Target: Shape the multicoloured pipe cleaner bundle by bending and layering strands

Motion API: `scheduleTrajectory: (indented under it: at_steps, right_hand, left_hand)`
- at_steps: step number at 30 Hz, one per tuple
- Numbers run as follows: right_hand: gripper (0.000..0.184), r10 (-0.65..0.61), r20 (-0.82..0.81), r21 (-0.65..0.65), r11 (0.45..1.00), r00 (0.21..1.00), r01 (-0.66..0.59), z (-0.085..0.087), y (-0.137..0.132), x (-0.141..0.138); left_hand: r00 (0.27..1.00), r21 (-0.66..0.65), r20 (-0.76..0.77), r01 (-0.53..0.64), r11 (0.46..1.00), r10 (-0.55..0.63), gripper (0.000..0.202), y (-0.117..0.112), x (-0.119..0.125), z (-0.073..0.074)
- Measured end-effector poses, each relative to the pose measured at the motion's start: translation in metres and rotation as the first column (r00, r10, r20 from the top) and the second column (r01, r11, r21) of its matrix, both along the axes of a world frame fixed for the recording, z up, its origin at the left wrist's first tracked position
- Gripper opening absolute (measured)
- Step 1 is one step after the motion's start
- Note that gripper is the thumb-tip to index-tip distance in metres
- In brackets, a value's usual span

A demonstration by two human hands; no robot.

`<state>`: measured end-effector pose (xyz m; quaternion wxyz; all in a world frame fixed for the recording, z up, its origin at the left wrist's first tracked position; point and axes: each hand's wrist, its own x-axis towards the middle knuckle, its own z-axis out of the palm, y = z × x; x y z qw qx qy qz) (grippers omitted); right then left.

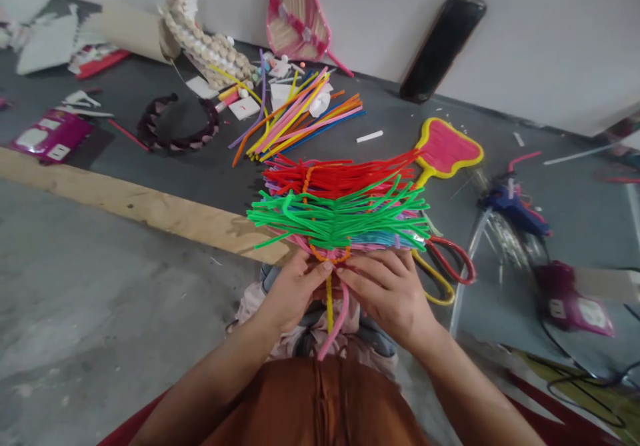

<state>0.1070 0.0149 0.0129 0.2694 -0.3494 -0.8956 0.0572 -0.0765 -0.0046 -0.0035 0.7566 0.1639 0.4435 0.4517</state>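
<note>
Dark grey flat tabletop [220,173] is spanning the background. Nearest: 1 yellow fuzzy stem [329,306] and 1 pink fuzzy stem [339,319] are dangling below the hands. Left hand [295,293] and right hand [390,289] are pinching, fingertips nearly closed, at the near side of the layered green-and-red fuzzy-stem bundle [334,216], held before the table edge; exact strand gripped: cannot tell. Beyond, loose multicoloured fuzzy stems [300,113] are lying; 1 black rectangular phone [445,46] is leaning against the pale grey wall [550,33].

There are two hands [295,291] [393,293], one green bundle [335,216], one red bundle [340,176], two purple packets [50,136] [573,299], one phone [443,49], one braided band [149,121].
</note>
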Motion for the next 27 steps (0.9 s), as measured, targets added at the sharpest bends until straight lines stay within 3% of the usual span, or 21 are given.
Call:
scheduleTrajectory:
  at_steps: [7, 13, 17, 20, 22, 24, 26, 27]
  right_hand:
    - [0.018, -0.011, -0.221, -0.174, 0.984, 0.975, -0.028, -0.004, 0.012, -0.014]
    - [0.009, -0.185, -0.13, -0.248, 0.957, 0.974, 0.148, -0.008, 0.014, -0.021]
    - [0.01, -0.205, -0.122, -0.246, 0.954, 0.971, 0.171, -0.011, 0.015, -0.023]
    - [0.011, -0.22, -0.133, -0.262, 0.948, 0.966, 0.18, -0.01, 0.016, -0.025]
    - [0.012, -0.255, -0.143, -0.317, 0.927, 0.956, 0.2, -0.009, 0.016, -0.026]
    - [0.012, -0.285, -0.171, -0.385, 0.9, 0.943, 0.202, -0.009, 0.015, -0.026]
    - [0.011, -0.296, -0.199, -0.446, 0.876, 0.934, 0.183, -0.011, 0.015, -0.027]
    - [0.011, -0.301, -0.208, -0.469, 0.866, 0.931, 0.175, -0.012, 0.015, -0.028]
  left_hand:
    - [0.999, -0.026, 0.033, 0.004, 1.0, -0.004, 0.051, -0.001, 0.002, -0.001]
    - [0.999, -0.038, 0.03, -0.024, 0.999, 0.025, 0.049, -0.004, 0.005, -0.001]
    - [0.999, -0.032, 0.022, -0.03, 0.999, 0.031, 0.046, -0.004, 0.005, -0.002]
    - [0.998, 0.034, -0.014, 0.064, 0.997, -0.063, 0.042, -0.007, -0.011, -0.002]
    - [0.97, 0.109, -0.196, 0.165, 0.98, -0.141, 0.032, -0.011, -0.028, 0.001]
    - [0.835, 0.182, -0.541, 0.231, 0.956, -0.099, 0.019, -0.016, -0.044, 0.009]
    - [0.552, 0.287, -0.831, 0.31, 0.907, 0.074, 0.011, -0.018, -0.05, 0.017]
    - [0.412, 0.353, -0.892, 0.38, 0.855, 0.185, 0.011, -0.018, -0.048, 0.02]
